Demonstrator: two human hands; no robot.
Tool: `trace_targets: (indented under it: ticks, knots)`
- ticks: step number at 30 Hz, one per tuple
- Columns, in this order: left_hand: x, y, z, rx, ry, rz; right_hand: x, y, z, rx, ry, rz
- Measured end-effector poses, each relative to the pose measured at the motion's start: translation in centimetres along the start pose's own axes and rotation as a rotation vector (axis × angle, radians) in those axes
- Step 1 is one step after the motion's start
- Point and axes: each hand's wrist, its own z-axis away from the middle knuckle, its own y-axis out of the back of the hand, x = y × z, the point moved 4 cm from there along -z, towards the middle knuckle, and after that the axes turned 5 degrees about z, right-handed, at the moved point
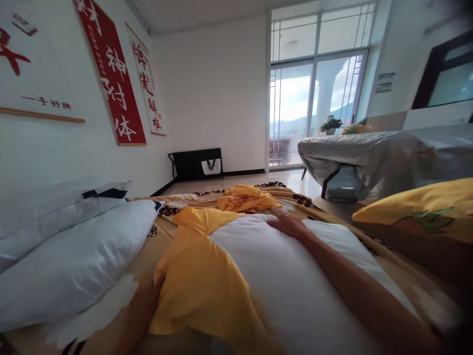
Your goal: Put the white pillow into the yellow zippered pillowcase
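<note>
A white pillow (pixel 281 276) lies in front of me, its left part covered by a yellow pillowcase (pixel 199 276). My left hand (pixel 157 288) is at the left edge of the pillowcase, with the thumb on top and the other fingers hidden by the cloth. It is closed on that edge. Across the far part of the pillow rests my right hand (pixel 288 225), palm down, its fingers stretched to the left on the white fabric. Beyond the pillow, a crumpled yellow cloth (pixel 247 198) lies on the patterned blanket (pixel 177 199).
White pillows (pixel 81 256) lie at the left by the wall. A yellow cushion (pixel 424 207) with a fruit picture is at the right. Behind it stands a table under a plastic cover (pixel 354 153). A black folded item (pixel 188 165) leans on the far wall beside a sliding glass door (pixel 291 113).
</note>
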Motion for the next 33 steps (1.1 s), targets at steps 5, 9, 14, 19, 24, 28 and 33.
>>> trace_targets:
  ticks: [5,9,14,19,24,28,33]
  knots:
    - [-0.2,2.9,0.3,0.118,-0.095,-0.245,-0.4,7.1,2.8,0.271,-0.034,0.119]
    - [1.0,7.1,-1.8,0.282,0.069,0.085,-1.1,15.7,6.9,0.659,-0.016,0.248]
    - [4.5,8.0,-5.0,0.406,0.213,0.467,-1.3,20.2,11.8,1.091,0.096,0.259]
    - [8.2,7.1,-0.6,0.917,0.048,0.551,-3.2,15.3,16.5,1.210,0.551,0.462]
    - [14.8,10.4,7.5,1.186,-0.624,0.451,-5.0,13.3,19.8,1.158,0.695,0.450]
    - [20.3,15.5,10.6,1.064,-0.876,0.323,-5.4,13.7,21.7,1.187,0.697,0.393]
    - [24.0,19.3,10.6,1.026,-0.799,0.230,-5.2,13.3,23.4,1.212,0.625,0.415]
